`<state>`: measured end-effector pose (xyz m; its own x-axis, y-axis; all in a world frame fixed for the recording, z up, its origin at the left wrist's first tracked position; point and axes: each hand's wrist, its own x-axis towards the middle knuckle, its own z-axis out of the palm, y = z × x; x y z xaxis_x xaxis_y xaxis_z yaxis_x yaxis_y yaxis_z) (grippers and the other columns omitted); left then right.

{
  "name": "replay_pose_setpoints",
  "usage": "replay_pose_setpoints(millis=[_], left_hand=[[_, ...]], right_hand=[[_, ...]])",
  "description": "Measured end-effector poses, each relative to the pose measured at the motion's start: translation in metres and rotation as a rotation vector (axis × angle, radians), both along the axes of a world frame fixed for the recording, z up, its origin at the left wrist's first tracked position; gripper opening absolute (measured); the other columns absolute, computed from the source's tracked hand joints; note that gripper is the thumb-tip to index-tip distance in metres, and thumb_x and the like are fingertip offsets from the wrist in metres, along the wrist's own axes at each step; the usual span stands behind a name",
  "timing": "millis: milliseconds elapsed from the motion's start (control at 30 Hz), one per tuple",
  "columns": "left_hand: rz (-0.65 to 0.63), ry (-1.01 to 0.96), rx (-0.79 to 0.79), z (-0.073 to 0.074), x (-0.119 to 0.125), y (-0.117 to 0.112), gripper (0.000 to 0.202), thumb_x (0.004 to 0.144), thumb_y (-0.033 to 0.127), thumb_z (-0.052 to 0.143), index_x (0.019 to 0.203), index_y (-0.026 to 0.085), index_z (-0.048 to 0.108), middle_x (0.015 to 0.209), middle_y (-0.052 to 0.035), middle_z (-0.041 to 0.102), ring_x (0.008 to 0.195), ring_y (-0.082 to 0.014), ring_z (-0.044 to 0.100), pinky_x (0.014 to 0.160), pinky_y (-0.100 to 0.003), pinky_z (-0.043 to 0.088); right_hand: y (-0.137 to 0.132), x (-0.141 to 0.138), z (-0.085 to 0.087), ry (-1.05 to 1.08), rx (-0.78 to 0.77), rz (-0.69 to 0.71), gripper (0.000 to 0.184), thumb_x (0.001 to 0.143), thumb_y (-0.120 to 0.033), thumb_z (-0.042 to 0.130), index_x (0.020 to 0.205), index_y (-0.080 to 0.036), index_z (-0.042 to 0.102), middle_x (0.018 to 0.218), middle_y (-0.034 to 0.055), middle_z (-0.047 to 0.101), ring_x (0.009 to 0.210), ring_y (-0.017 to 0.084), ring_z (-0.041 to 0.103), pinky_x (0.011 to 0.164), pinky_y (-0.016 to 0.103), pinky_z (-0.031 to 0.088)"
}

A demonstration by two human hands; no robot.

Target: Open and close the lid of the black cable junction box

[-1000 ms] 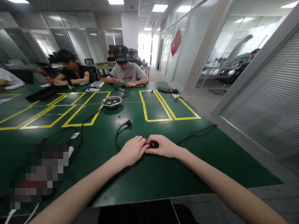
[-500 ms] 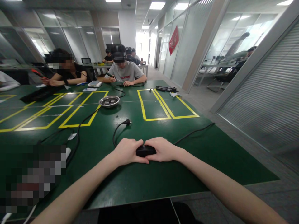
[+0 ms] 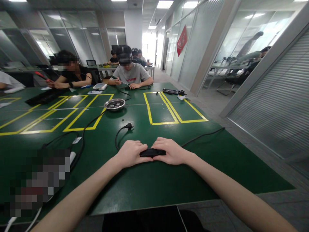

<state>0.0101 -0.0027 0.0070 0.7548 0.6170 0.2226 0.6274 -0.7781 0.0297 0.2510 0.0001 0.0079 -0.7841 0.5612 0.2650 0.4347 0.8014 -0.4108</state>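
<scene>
Between my hands is a small black power adapter (image 3: 152,152), held low over the table near its front edge. Thumb and fingers of my left hand (image 3: 132,153) grip its left end. The right end is pinched by my right hand (image 3: 170,151), thumb towards me. A black cord runs out past my left hand to a mains plug (image 3: 129,126) lying on the table. From beyond my right hand a thinner black cable (image 3: 202,136) stretches off to the right. My fingers cover both ends of the adapter.
The green table (image 3: 183,187) carries yellow tape rectangles (image 3: 164,123). A metal bowl (image 3: 114,108) with small metal parts stands ahead. A blurred-out object (image 3: 41,180) lies front left, beside cables. A folded black tripod (image 3: 173,91) is far right. Two co-workers sit across, one holding a screwdriver (image 3: 118,79).
My hands have drawn slightly apart, and the adapter has turned, so it looks longer and flatter. The whole view has shifted a little. Both hands keep their grip.
</scene>
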Motion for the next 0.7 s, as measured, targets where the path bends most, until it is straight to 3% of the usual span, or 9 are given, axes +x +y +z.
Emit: replay_pose_setpoints(millis=[167,333,500,700], left_hand=[[0.031,-0.090,0.035,0.0003,0.0017,-0.0007,0.044,0.100,0.061,0.054,0.091,0.019,0.063,0.084,-0.0049,0.070,0.077,-0.0207,0.064,0.067,-0.029,0.042],[-0.029,-0.085,-0.008,-0.0034,0.0022,-0.0024,0.036,0.100,0.052,0.059,0.088,0.019,0.063,0.083,-0.0047,0.069,0.080,-0.0216,0.064,0.072,-0.032,0.044],[-0.015,-0.170,-0.015,0.0008,-0.0006,-0.0033,0.032,0.100,0.049,0.057,0.104,0.018,0.066,0.096,-0.0080,0.072,0.088,-0.0233,0.066,0.078,-0.034,0.048],[0.026,-0.130,-0.080,0.0038,-0.0003,-0.0072,0.033,0.102,0.047,0.053,0.093,0.018,0.066,0.082,-0.0063,0.071,0.077,-0.0220,0.066,0.073,-0.032,0.048]], right_hand=[[0.0005,-0.0011,0.0001,0.055,0.098,-0.058,0.016,0.093,-0.033,0.067,0.096,-0.018,0.068,0.094,0.0088,0.071,0.088,0.023,0.062,0.075,0.034,0.049],[0.0003,-0.0001,-0.0043,-0.018,0.135,-0.006,0.022,0.096,-0.037,0.064,0.098,-0.017,0.071,0.088,0.0083,0.073,0.084,0.022,0.064,0.073,0.033,0.049],[-0.0020,0.0004,-0.0063,0.019,0.269,-0.058,0.026,0.098,-0.037,0.058,0.106,-0.014,0.069,0.090,0.0120,0.073,0.082,0.024,0.064,0.072,0.035,0.050],[-0.0031,-0.0035,-0.0052,0.062,0.241,0.006,0.029,0.098,-0.032,0.059,0.122,-0.016,0.064,0.102,0.0116,0.074,0.091,0.024,0.066,0.078,0.035,0.053]])
